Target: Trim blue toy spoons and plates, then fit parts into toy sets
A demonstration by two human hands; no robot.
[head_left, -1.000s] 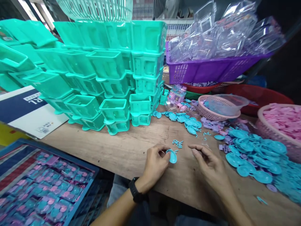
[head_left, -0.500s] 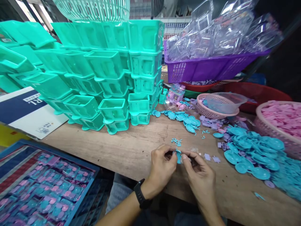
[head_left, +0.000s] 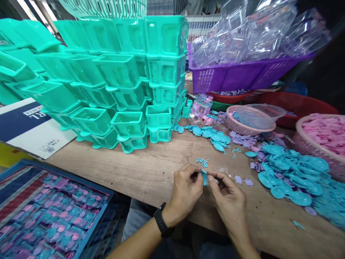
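Near the table's front edge, both my hands pinch one small blue plastic piece (head_left: 204,177). My left hand (head_left: 186,187), with a black watch on the wrist, grips it from the left with thumb and fingers. From the right, the thumb and fingertips of my right hand (head_left: 229,198) close on the same piece. The fingers cover much of it, so its exact kind is hidden. Just beyond the fingertips lies a small heap of blue hook-like bits (head_left: 202,162). Two flat purple pieces (head_left: 243,180) rest right of my right hand.
Stacked green plastic bins (head_left: 129,124) fill the left and back. At right are blue oval dishes (head_left: 293,169), a pink basket (head_left: 304,140) of pink parts, and a purple crate (head_left: 242,77) of clear packaging. A blue-rimmed tray (head_left: 104,205) of packed parts sits at lower left.
Both hands stay almost in place, still pinching the blue piece, which is tilted slightly differently. The camera view has shifted a little.
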